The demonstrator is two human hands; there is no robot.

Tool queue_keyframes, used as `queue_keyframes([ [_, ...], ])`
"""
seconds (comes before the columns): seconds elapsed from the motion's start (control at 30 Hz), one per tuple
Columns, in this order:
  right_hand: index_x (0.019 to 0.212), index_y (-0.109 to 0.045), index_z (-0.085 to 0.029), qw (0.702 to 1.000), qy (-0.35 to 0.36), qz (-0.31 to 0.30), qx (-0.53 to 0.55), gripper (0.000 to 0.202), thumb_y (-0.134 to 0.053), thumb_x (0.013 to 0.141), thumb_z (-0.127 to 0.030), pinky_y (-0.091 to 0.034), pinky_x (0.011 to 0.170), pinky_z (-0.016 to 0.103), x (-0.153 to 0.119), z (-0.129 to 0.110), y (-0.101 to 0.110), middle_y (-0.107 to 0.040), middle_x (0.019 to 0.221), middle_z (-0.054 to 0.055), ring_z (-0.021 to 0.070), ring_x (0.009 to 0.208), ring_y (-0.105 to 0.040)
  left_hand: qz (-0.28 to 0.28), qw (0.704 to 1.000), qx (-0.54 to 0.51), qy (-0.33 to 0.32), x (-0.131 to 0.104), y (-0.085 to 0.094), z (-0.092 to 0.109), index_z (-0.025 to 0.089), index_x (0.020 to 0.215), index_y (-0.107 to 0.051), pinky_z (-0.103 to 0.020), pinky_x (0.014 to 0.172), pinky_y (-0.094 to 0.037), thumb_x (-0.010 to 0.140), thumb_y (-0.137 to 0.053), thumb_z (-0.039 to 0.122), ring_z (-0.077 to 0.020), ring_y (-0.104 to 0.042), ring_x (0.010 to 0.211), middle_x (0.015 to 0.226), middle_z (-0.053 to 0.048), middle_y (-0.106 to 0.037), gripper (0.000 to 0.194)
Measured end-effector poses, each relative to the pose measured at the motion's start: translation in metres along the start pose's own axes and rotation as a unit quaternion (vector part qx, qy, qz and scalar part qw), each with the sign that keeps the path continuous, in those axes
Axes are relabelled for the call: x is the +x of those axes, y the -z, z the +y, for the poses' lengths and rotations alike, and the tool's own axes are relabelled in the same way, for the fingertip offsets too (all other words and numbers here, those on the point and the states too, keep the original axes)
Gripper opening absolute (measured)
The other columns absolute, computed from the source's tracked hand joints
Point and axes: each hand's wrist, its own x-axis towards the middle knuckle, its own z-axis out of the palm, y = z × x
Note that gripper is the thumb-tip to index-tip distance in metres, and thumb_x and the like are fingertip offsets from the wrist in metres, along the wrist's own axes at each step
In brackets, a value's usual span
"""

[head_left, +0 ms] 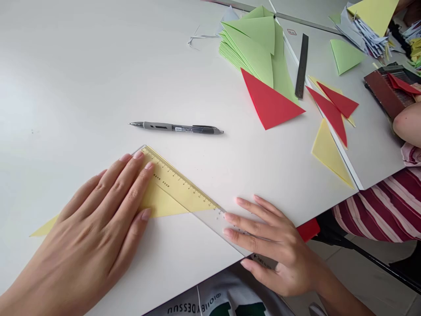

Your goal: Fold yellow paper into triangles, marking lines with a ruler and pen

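A clear plastic ruler [184, 182] lies slantwise over a yellow paper triangle [169, 205], its marked edge close along the paper's upper right side. My left hand [107, 210] rests flat over the paper and the ruler's upper end, fingers stretched out. At the ruler's lower right end, my right hand [274, 245] touches it with spread fingers; that end reaches the table's front edge. Parts of the paper are hidden under my left hand. Just above the ruler lies a grey pen [174, 127], touched by neither hand.
Stacked green paper [250, 48] lies at the back, with a red paper triangle [271, 103] against it. A dark ruler [301, 66] and more red pieces [332, 112] lie near the table seam. At right, another person's arm [408, 125] is beside a brown-and-black device [386, 90].
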Motion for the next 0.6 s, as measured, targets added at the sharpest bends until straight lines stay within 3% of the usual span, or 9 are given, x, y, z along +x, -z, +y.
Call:
queue_keyframes([
  [0.6,0.138,-0.05,-0.021,1.0,0.001,-0.022,-0.02,0.055,-0.057,0.083,-0.018,-0.024,0.119,0.049,-0.0032,-0.0017,0.0008,-0.043,0.15,-0.003,0.0262,0.146,-0.028,-0.018,1.0,0.006,0.0,-0.0005,0.0034,0.0031,0.014,0.155,-0.013,-0.038,0.123,-0.013,0.099,-0.029,0.025,-0.0266,-0.02,0.148,0.161,-0.008,-0.02,0.059],
])
